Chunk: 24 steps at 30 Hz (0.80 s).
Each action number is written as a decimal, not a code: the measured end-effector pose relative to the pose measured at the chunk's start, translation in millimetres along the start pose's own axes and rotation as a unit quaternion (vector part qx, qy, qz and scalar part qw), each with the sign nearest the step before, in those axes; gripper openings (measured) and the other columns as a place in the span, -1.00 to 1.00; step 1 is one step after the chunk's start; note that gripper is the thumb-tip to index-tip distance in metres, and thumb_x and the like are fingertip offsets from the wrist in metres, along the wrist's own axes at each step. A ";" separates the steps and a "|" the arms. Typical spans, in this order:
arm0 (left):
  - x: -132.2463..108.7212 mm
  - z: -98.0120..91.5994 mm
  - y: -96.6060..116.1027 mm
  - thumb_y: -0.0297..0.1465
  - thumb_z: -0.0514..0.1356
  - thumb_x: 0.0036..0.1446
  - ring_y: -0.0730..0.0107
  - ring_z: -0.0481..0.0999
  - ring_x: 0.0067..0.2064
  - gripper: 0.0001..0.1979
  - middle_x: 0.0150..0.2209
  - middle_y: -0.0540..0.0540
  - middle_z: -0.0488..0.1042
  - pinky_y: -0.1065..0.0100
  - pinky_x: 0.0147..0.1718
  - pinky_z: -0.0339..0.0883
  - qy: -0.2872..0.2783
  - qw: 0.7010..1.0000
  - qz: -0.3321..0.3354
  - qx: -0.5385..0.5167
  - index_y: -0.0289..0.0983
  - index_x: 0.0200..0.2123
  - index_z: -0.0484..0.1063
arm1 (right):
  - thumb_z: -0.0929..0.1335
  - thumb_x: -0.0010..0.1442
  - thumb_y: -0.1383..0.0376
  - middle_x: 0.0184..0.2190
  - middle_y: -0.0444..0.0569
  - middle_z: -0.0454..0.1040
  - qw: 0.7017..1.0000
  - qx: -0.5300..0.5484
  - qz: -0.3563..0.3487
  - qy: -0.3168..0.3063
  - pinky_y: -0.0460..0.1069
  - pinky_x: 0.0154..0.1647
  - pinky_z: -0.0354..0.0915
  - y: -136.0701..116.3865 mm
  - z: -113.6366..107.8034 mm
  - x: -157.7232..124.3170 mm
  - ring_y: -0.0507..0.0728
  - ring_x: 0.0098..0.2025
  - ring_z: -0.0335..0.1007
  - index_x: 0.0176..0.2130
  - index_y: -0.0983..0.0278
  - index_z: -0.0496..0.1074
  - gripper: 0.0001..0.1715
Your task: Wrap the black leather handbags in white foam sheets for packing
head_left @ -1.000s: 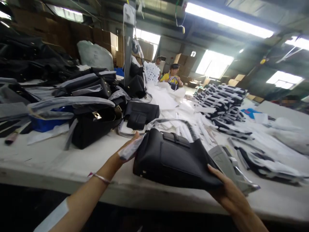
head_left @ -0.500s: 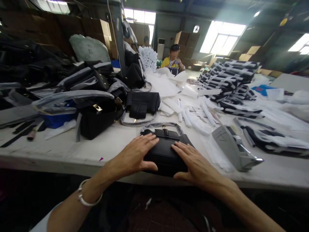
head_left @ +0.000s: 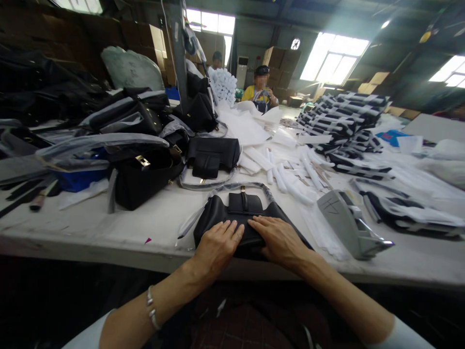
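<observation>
A black handbag [head_left: 240,218] lies on its side at the table's front edge, its flap and gold clasp facing up. Its handle [head_left: 250,185], wrapped in clear film, arcs behind the flap. My left hand [head_left: 221,245] rests on the near left part of the bag, fingers stretched out flat. Beside it, my right hand [head_left: 279,240] lies flat on the near right part, fingers extended too. Both thumbs are mostly hidden. Just beyond sits another black handbag [head_left: 214,155], and an open black handbag [head_left: 145,177] with a gold clasp stands to the left.
A grey tape dispenser [head_left: 343,223] stands right of my hands. White foam strips [head_left: 286,179] lie behind it. Wrapped black pieces [head_left: 345,121] are stacked at the back right. A blue tray [head_left: 78,177] sits at left. Across the table is a person in yellow [head_left: 259,92].
Both hands have slid nearer to me over the bag and lie flatter. More of its flap and both sides now show. The view has shifted slightly.
</observation>
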<state>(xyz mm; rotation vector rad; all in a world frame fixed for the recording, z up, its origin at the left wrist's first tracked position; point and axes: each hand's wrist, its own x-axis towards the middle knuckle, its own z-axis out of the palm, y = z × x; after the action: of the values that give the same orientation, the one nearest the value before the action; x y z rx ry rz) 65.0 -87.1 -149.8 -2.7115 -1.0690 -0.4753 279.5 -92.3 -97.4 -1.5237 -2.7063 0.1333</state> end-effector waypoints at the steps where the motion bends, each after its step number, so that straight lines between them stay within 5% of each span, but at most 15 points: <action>1: 3.7 1.3 -2.4 -0.55 0.01 0.30 0.14 0.53 0.09 -0.58 0.12 -0.27 0.49 0.16 0.05 0.41 -0.002 1.000 -0.005 -0.001 -0.33 0.20 0.33 | 0.44 0.07 0.32 0.17 0.21 0.42 1.000 -0.011 0.002 0.003 0.21 0.15 0.33 2.7 -0.9 4.9 0.38 0.16 0.38 0.19 0.31 0.38 -0.32; 5: 13.4 12.2 -18.0 -0.57 -0.02 0.29 0.13 0.54 0.08 -0.57 0.10 -0.28 0.50 0.14 0.03 0.44 0.028 1.000 -0.004 0.005 -0.32 0.19 0.35 | 0.26 0.26 0.46 0.10 0.15 0.49 0.997 -0.070 0.010 0.039 0.12 0.10 0.35 3.7 10.6 19.5 0.28 0.10 0.44 0.13 0.28 0.42 -0.54; 11: 1.9 29.5 -25.0 -0.61 -0.04 0.28 0.08 0.50 0.13 -0.52 0.16 -0.27 0.45 0.11 0.10 0.39 0.093 0.995 0.028 0.038 -0.32 0.22 0.32 | 0.18 0.36 0.44 0.16 0.18 0.43 0.990 -0.087 0.036 0.109 0.18 0.17 0.31 -9.8 43.2 18.1 0.31 0.18 0.36 0.18 0.36 0.38 -0.54; 15: 9.8 5.2 -27.3 -0.62 -0.02 0.24 0.14 0.50 0.12 -0.50 0.16 -0.26 0.45 0.17 0.06 0.40 0.015 0.999 0.038 0.014 -0.30 0.22 0.31 | 0.23 0.30 0.46 0.20 0.15 0.40 0.996 -0.043 -0.001 0.074 0.18 0.22 0.25 1.3 24.4 12.2 0.27 0.21 0.34 0.22 0.30 0.34 -0.47; 19: 33.8 -29.5 -51.3 -0.51 0.22 0.10 0.16 0.58 -0.05 -0.46 -0.07 -0.19 0.57 0.15 0.02 0.39 -0.119 0.992 0.046 -0.014 -0.23 0.19 0.34 | 0.41 0.05 0.35 0.24 0.16 0.35 0.999 0.001 -0.050 -0.007 0.34 0.31 0.07 36.1 -8.7 10.7 0.36 0.25 0.28 0.30 0.26 0.24 -0.16; 21: 37.8 -31.7 -65.1 -0.46 0.31 -0.01 0.02 0.48 0.10 -0.36 0.01 -0.22 0.53 0.00 0.14 0.27 -0.141 0.988 0.053 -0.032 -0.22 0.20 0.34 | 0.41 0.01 0.36 0.23 0.17 0.36 0.998 0.017 -0.051 -0.021 0.34 0.30 0.08 50.3 -12.5 9.9 0.37 0.24 0.29 0.30 0.26 0.24 -0.13; 24: 26.3 -12.8 -73.3 -0.57 0.18 0.06 -0.02 0.29 0.28 -0.31 0.21 -0.25 0.38 -0.06 0.22 0.17 -0.111 0.992 0.055 -0.036 -0.19 0.29 0.24 | 0.29 0.11 0.48 0.21 0.13 0.39 0.998 0.030 -0.048 -0.003 0.22 0.27 0.21 55.7 2.4 4.5 0.28 0.22 0.34 0.29 0.25 0.28 -0.25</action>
<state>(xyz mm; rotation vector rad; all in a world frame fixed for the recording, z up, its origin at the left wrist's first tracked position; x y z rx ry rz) 29.7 -21.3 -124.2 -2.9220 -0.9629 -0.2014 324.5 -59.8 -104.9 -1.3761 -2.7475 0.2150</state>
